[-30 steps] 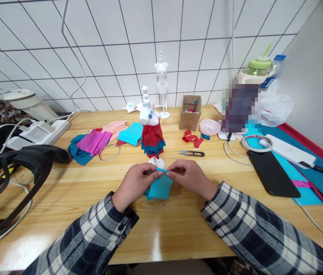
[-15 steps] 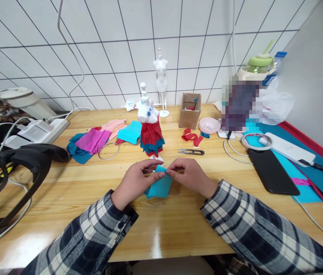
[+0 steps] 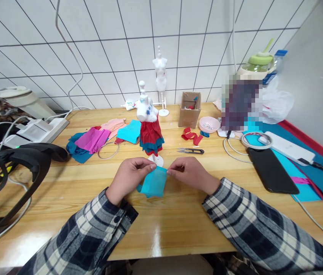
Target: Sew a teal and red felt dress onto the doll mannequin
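Note:
Both hands pinch the top edge of a small teal fabric piece (image 3: 154, 183) just above the wooden table (image 3: 161, 225). My left hand (image 3: 130, 177) grips its left corner, and my right hand (image 3: 191, 173) grips its right corner. Just behind them stands a small white mannequin (image 3: 147, 122) dressed in a red and teal skirt. Black thread snips (image 3: 191, 151) lie to the right of the mannequin.
A pile of pink, magenta and teal fabric (image 3: 98, 139) lies at the back left. A second bare mannequin (image 3: 160, 80), a cardboard box (image 3: 190, 109) and a pink bowl (image 3: 209, 124) stand at the back. A black phone (image 3: 272, 170), cables and a black headset (image 3: 12, 172) flank the work area.
The fabric piece has shifted slightly left and hangs more spread out between my fingers. Both hands stay close together in front of the mannequin.

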### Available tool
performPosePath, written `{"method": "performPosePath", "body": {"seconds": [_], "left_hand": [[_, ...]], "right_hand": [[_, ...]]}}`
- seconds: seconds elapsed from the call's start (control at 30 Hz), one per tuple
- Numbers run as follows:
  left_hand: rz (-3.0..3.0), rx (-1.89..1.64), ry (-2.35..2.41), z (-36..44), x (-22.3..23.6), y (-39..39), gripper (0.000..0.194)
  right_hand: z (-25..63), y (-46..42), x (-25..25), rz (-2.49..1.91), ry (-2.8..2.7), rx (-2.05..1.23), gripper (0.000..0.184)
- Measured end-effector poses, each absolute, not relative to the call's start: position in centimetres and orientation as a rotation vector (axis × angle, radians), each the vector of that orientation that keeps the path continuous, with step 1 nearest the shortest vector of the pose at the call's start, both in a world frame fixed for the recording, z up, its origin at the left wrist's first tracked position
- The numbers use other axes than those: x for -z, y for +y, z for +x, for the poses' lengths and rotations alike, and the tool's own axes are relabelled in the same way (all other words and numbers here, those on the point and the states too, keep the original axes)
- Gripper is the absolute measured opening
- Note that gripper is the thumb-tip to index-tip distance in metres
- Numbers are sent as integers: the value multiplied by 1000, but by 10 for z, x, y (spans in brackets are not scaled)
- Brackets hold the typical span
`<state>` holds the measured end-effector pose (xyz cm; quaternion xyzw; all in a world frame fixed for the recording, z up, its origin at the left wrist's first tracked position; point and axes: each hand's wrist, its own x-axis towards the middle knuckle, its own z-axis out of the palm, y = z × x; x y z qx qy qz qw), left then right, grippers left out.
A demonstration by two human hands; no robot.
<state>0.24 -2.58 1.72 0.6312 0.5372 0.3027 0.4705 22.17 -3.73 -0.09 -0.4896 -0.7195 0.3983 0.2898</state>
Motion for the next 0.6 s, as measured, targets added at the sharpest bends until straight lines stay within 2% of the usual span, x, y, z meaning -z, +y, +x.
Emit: {"method": "performPosePath", "body": {"seconds": [0.13,0.27,0.37,0.4,0.53,0.6], "left_hand": [[1540,-660,1261,-9,-14,-16,27],[1580,-569,1236,-18,-14,-10,26],[1524,-535,1237,-19,-16,-8,27],[1470,-530,1232,-19,-17,-9,27],[1152,-496,1105,-22,-25,-13,26],[997,-504,1003,-25,-31,-16,26]], "right_hand": [[227,-34,4,-1270,-1970,-904,9],[222,-23,12,-1307,-2084,-513,38],[207,-8,16,-1384,-2187,-453,55],[201,-3,16,-1418,-2208,-455,54],[181,17,12,-1482,-2269,-417,30],[177,27,10,-1495,-2308,-360,26]]}}
